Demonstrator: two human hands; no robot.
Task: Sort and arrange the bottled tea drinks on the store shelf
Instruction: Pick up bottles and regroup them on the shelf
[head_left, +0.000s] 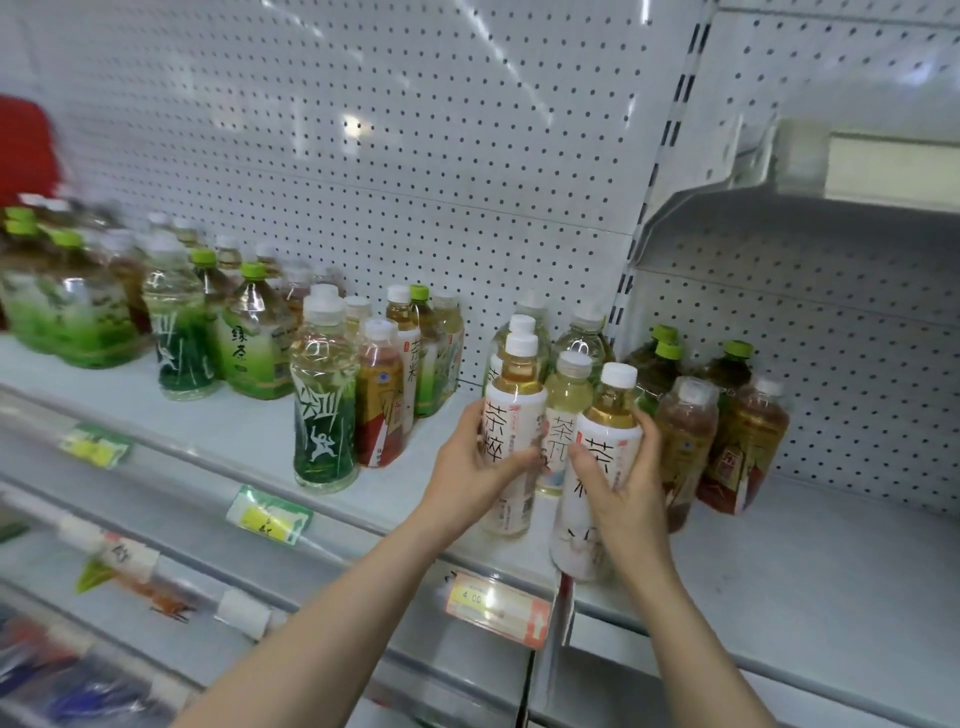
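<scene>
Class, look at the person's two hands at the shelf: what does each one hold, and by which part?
Each grips one white-labelled tea bottle around its labelled body: the left hand holds one bottle, the right hand another.

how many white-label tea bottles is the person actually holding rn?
2. One white-label bottle in the left hand, standing on the shelf; another in the right hand, at the shelf's front edge. Similar bottles stand behind, unheld, partly hidden.
</scene>
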